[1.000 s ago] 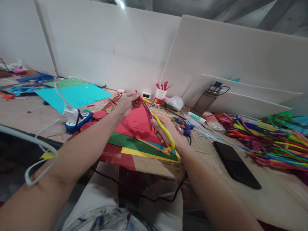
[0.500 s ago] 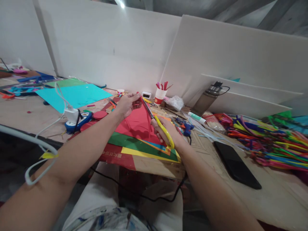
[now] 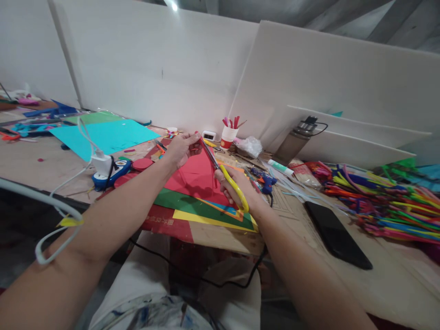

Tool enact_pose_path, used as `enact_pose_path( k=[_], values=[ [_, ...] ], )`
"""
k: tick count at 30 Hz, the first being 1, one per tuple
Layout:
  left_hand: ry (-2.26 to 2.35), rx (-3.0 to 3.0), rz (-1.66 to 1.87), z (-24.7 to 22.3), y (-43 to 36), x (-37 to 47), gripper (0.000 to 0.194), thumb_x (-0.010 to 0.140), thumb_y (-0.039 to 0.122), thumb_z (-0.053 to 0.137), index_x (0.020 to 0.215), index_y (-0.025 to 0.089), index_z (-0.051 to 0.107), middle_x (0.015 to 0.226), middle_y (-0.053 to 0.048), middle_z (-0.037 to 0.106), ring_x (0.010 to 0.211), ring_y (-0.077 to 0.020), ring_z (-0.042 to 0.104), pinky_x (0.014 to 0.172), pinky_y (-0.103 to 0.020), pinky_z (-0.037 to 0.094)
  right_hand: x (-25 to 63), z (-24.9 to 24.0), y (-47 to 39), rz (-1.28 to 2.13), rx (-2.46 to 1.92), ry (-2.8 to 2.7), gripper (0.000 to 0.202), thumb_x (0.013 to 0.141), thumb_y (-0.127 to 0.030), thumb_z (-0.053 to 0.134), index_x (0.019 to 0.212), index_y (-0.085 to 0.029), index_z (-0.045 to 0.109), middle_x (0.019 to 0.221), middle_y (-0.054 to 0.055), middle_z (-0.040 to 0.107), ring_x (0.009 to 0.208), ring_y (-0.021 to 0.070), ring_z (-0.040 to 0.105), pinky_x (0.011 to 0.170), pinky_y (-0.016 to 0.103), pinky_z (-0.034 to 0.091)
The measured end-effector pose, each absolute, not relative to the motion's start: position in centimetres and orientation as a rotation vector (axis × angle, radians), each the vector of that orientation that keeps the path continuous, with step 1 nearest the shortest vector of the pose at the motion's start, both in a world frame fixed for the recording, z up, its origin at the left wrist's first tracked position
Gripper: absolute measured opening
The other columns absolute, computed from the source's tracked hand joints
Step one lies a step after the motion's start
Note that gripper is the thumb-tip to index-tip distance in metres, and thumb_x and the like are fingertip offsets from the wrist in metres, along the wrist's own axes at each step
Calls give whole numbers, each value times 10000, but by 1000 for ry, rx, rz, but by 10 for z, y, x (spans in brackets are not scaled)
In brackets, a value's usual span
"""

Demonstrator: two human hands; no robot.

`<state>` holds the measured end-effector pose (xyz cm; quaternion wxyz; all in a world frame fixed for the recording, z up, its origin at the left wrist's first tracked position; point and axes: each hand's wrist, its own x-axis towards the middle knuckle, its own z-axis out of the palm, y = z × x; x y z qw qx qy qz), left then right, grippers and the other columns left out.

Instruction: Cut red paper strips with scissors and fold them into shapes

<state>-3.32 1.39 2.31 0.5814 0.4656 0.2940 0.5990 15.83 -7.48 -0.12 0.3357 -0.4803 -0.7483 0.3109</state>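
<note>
Two hands are sharing one cut: left hand (image 3: pixel 178 149) is pinching the red paper sheet (image 3: pixel 194 176) taut at its tip, right hand (image 3: pixel 237 185) is clamped on yellow-handled scissors (image 3: pixel 227 176), blades running along the sheet's edge just beside the left fingers.

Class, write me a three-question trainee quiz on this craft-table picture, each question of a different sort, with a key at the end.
1. True or false: the right hand holds yellow-handled scissors.
2. Which does the left hand pinch? A) the red paper sheet B) a blue glue gun C) a black phone
3. Fill the gap: the paper cup of sticks by the back wall stands to the ____ of the steel bottle in the head view.

Key: 1 true; 2 A; 3 left.
</note>
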Motion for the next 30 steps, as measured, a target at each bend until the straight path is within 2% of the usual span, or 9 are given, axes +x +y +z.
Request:
enact_pose_path(
  k=[15,30],
  values=[
    [675,1058,1442,21,19,-36,188,780,240,733,709,134,595,634,4,619,558,-85,585,602,-236,479,159,-6,-70,798,-1248,-1940,493,879,-690,425,791,-206,456,592,-34,481,460,88,436,426,200,342],
    [684,1070,1417,21,16,-34,183,760,217,746,699,127,600,632,-9,628,555,-91,584,585,-237,464,158,-2,-74,787,-1215,-1963,522,875,-714,405,766,-204,440,603,-27,489,470,84,431,434,201,348]
  ],
)
